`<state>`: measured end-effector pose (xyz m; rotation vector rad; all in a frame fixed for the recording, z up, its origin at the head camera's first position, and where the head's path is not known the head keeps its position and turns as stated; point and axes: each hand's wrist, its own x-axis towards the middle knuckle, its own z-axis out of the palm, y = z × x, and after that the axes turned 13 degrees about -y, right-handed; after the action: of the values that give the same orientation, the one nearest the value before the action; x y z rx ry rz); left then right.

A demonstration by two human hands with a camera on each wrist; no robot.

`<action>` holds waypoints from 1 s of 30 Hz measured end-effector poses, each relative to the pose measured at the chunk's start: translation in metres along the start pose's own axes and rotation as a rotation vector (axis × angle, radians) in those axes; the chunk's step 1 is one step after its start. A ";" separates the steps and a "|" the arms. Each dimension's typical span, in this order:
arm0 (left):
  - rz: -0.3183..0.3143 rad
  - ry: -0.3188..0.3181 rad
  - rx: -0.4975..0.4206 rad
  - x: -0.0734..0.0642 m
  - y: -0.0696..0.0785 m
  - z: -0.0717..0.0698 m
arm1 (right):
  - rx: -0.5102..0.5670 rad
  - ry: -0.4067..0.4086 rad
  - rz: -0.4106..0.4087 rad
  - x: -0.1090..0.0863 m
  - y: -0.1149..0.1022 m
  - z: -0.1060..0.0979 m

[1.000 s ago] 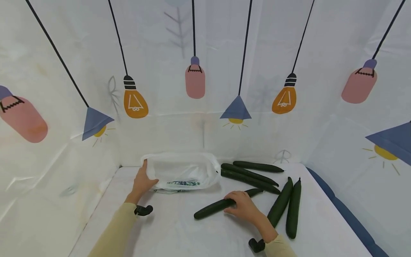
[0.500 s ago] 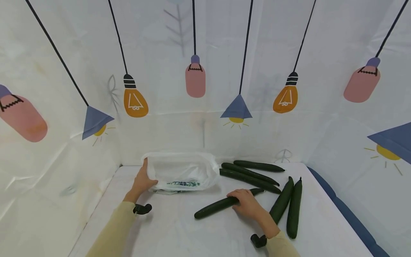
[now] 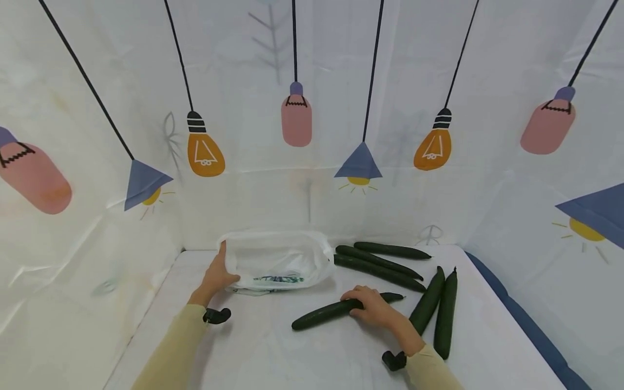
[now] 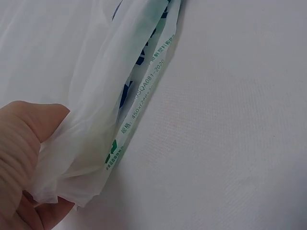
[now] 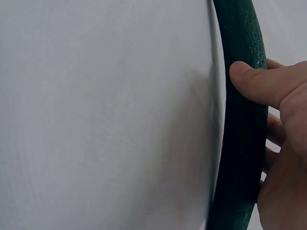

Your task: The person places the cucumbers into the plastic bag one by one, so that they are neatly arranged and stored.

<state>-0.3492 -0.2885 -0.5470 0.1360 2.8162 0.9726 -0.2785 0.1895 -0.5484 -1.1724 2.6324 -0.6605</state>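
Cucumber (image 3: 322, 315) is what my right hand (image 3: 372, 309) grips, thumb on one side, fingers curled round the other, closed only as far as its thickness allows. It slants with its blunt end past 8 o'clock and its thin end past 2 o'clock, over the white table (image 3: 273, 357); I can't tell whether it touches the cloth.

My left hand (image 3: 216, 276) has the white bag (image 3: 278, 260) by its 9 o'clock edge, thumb and fingers partly spread with the thin film pinched between them. The bag's mouth gapes towards me, green print along its near side.

Counting from the middle of the cucumber I hold, the bag lies at 10 o'clock. Three more cucumbers (image 3: 379, 262) lie between 1 and 2 o'clock, the nearer two reaching the bag's side. Two others (image 3: 446, 314) lie at 3 o'clock, one partly hidden behind my right wrist.
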 end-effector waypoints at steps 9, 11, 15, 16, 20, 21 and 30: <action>-0.002 -0.007 0.008 0.003 -0.003 0.004 | 0.052 0.024 -0.045 -0.003 -0.008 0.002; -0.002 -0.013 0.007 0.004 -0.004 0.005 | 0.067 0.037 -0.055 -0.003 -0.009 0.002; -0.008 -0.016 0.001 0.005 -0.005 0.005 | 0.115 0.073 -0.112 0.000 -0.013 0.000; -0.010 -0.016 0.002 0.004 -0.006 0.005 | 0.133 0.084 -0.131 0.001 -0.015 -0.001; -0.007 -0.011 -0.001 0.002 -0.005 0.006 | 0.200 0.136 -0.191 0.007 -0.028 -0.009; -0.008 -0.010 0.000 0.001 -0.005 0.006 | 0.202 0.153 -0.200 0.009 -0.033 -0.011; -0.033 -0.018 -0.026 0.002 -0.004 0.008 | 0.158 0.271 -0.306 0.036 -0.079 -0.044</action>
<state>-0.3503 -0.2870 -0.5559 0.0951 2.7793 0.9948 -0.2654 0.1308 -0.4727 -1.5488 2.5666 -1.1351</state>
